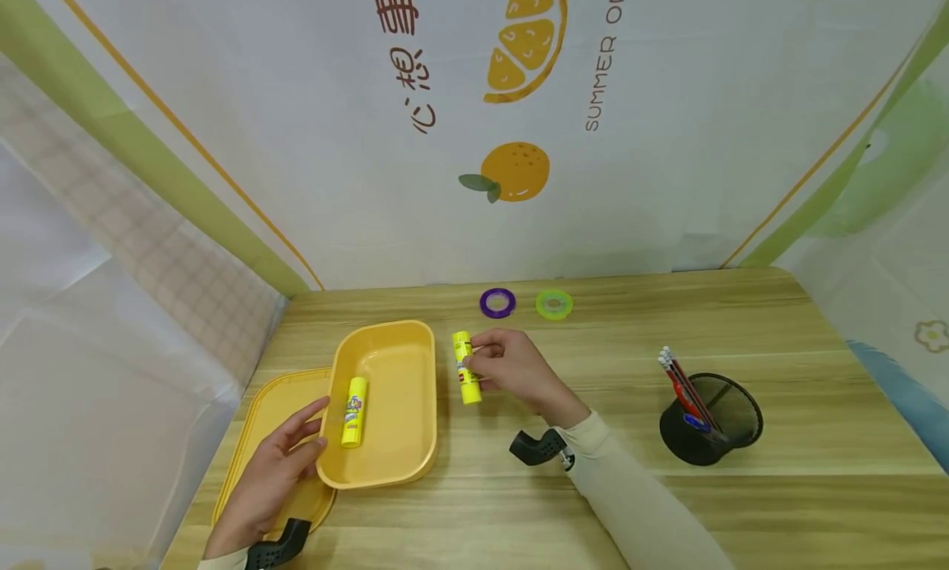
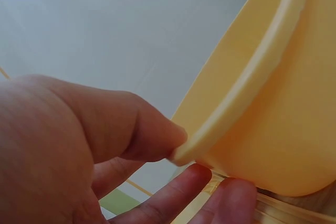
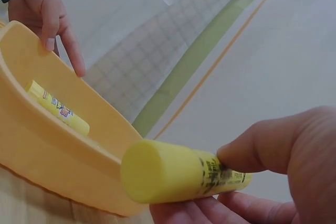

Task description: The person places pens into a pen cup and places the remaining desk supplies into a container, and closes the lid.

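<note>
A yellow glue stick [image 1: 466, 367] is pinched between the thumb and fingers of my right hand [image 1: 519, 372], just right of an orange-yellow plastic box [image 1: 400, 467]. Inside that box, along its left side, lies a second yellow glue stick [image 1: 354, 412]. My left hand [image 1: 278, 463] holds the box's left rim, thumb on the rim and fingers below it on the outer side, as the left wrist view shows. In the right wrist view the held glue stick [image 3: 168, 174] overlaps the box's near end [image 3: 68, 166].
Under and left of the box lies a matching lid [image 1: 240, 463]. Purple tape [image 1: 497, 303] and green tape [image 1: 554, 305] rolls sit at the table's back edge. A black mesh pen cup [image 1: 685, 442] with pencils stands at the right. A printed curtain [image 1: 356, 199] hangs behind.
</note>
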`<action>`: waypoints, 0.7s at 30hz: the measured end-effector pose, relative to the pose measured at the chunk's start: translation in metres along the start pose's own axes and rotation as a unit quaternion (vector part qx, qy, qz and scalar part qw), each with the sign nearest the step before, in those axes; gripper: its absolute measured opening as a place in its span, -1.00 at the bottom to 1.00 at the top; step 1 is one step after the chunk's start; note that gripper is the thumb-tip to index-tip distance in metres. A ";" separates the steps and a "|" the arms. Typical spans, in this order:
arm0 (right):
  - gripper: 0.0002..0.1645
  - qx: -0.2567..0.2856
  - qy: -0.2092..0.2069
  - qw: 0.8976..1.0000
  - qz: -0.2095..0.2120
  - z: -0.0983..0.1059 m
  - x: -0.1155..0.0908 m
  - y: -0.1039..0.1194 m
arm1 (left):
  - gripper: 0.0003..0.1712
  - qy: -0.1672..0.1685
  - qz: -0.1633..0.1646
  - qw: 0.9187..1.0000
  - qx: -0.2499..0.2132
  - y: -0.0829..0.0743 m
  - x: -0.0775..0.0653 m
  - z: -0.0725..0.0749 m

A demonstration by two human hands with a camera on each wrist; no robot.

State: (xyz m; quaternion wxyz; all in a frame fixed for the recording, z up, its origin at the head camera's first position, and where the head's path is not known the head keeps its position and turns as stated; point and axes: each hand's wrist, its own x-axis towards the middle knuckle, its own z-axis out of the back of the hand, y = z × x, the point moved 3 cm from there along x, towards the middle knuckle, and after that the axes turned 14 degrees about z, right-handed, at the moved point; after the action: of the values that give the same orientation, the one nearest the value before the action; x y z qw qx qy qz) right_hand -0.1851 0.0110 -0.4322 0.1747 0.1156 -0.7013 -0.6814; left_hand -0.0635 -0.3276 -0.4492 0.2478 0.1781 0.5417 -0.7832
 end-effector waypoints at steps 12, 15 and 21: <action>-0.47 -0.009 0.022 1.000 -0.005 -0.022 0.005 0.006 | -0.27 -0.002 0.009 1.000 0.005 0.002 0.003 0.000; -0.48 -0.009 0.027 1.000 -0.003 -0.029 0.008 0.005 | -0.27 -0.001 0.006 1.000 0.005 0.001 0.002 0.000; -0.50 -0.017 0.023 1.000 -0.009 -0.045 0.017 0.004 | -0.28 0.002 0.004 1.000 0.001 0.001 0.001 0.000</action>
State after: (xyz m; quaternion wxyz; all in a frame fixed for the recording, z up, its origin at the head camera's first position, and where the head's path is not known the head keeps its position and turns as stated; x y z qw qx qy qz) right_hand -0.1819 -0.0364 -0.4258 0.1867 0.1344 -0.6841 -0.6922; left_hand -0.0637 -0.3283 -0.4506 0.2497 0.1824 0.5406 -0.7824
